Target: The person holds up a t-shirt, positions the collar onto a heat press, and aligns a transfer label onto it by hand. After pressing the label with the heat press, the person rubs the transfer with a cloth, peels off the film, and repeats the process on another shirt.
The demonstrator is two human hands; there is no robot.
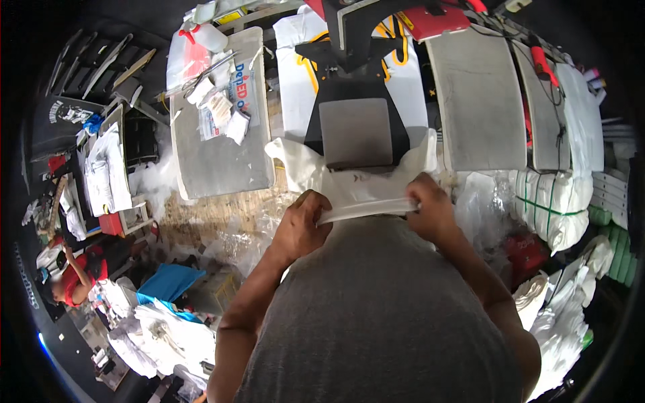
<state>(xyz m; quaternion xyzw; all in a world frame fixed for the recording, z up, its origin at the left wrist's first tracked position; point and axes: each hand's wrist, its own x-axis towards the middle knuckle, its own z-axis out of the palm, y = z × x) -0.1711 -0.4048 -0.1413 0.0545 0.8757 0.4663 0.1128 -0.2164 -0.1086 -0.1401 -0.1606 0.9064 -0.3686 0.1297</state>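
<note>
A white shirt (pixel 359 188) is stretched between my two hands, close to my body and at the near end of a small grey padded board (pixel 356 134). My left hand (pixel 304 225) grips the left end of its folded near edge with curled fingers. At the opposite end of that edge, my right hand (pixel 431 208) pinches the cloth and is slightly blurred. Two loose parts of the shirt spread out to either side of the board's near end. A small dark mark shows on the cloth between my hands.
Wide grey boards stand left (pixel 222 161) and right (pixel 477 101) of the black press arm (pixel 346 40). Scissors (pixel 201 77) and small packets lie on the left board. A strapped white bundle (pixel 551 205) sits at right. Far left, another person (pixel 80 275) wears red.
</note>
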